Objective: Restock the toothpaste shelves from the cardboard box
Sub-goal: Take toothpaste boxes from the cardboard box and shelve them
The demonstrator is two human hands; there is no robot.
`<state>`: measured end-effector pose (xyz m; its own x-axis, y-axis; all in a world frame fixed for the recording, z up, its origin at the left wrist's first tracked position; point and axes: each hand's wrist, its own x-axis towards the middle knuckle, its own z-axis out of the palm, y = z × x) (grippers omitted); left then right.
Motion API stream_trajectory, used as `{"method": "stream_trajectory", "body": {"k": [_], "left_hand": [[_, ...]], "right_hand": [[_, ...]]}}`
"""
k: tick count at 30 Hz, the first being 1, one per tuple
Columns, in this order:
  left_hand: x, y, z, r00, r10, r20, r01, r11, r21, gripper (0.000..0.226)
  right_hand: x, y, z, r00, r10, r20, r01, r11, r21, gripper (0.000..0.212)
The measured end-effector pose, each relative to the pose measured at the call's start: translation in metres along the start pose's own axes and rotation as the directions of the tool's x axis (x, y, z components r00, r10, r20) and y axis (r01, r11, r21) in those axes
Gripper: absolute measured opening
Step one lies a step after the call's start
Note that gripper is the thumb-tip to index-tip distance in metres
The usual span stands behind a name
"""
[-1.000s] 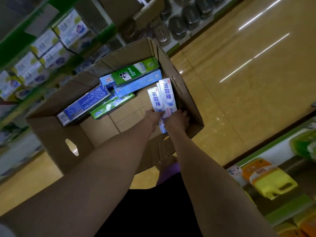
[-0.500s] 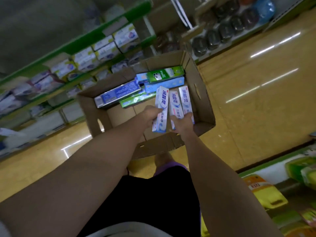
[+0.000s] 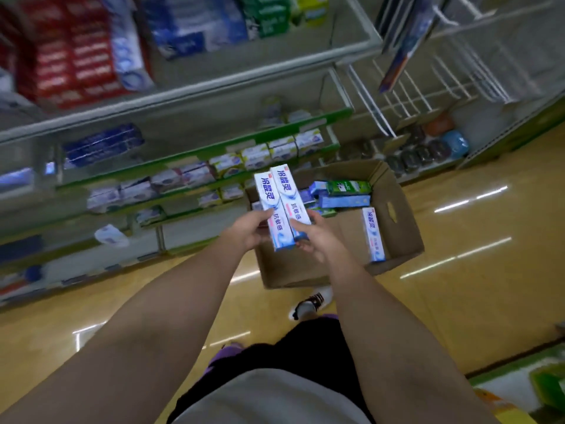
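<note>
Open air lies between the cardboard box (image 3: 397, 228) and the shelves (image 3: 195, 154); packed toothpaste boxes (image 3: 183, 179) crowd the lower shelves.

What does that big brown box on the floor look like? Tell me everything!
The cardboard box is plain brown, open on top, and sits on the shiny yellow floor beside the shelves. An oval handle hole is cut in its right wall. Inside lie a green carton, blue cartons, and one white-and-blue carton against the right wall. No hand touches it.
</note>
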<state>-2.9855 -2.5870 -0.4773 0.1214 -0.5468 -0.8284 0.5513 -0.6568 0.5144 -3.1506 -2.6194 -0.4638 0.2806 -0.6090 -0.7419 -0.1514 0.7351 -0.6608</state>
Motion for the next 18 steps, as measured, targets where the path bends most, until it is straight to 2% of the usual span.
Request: {"method": "stream_trajectory", "body": {"k": [4,8,11,13,18], "left_hand": [[-0.052,0.005,-0.084,0.997,0.077,-0.022,-0.078,0.992,-0.097,0.012],[-0.102,0.013,-0.173,0.971,0.192,-0.144,-0.208,0.972,-0.106,0.022],[-0.139,0.021,-0.230,0.952,0.246,-0.179,-0.278,0.943,-0.182,0.023],[-0.160,0.027,-0.260,0.945,0.261,-0.200,-0.303,0.926,-0.226,0.021],[-0.200,0.041,-0.312,0.899,0.310,-0.309,-0.399,0.870,-0.288,0.021]], "right_hand": [[-0.028,0.001,0.083,0.996,-0.052,0.077,0.055,0.998,-0.040,0.048],[-0.054,0.011,0.171,0.976,-0.073,0.207,0.091,0.993,-0.077,0.046],[-0.073,0.019,0.231,0.952,-0.107,0.288,0.136,0.987,-0.086,0.054],[-0.084,0.022,0.266,0.936,-0.127,0.329,0.166,0.982,-0.094,0.060],[-0.107,0.013,0.338,0.889,-0.177,0.423,0.260,0.954,-0.147,0.058]]}}
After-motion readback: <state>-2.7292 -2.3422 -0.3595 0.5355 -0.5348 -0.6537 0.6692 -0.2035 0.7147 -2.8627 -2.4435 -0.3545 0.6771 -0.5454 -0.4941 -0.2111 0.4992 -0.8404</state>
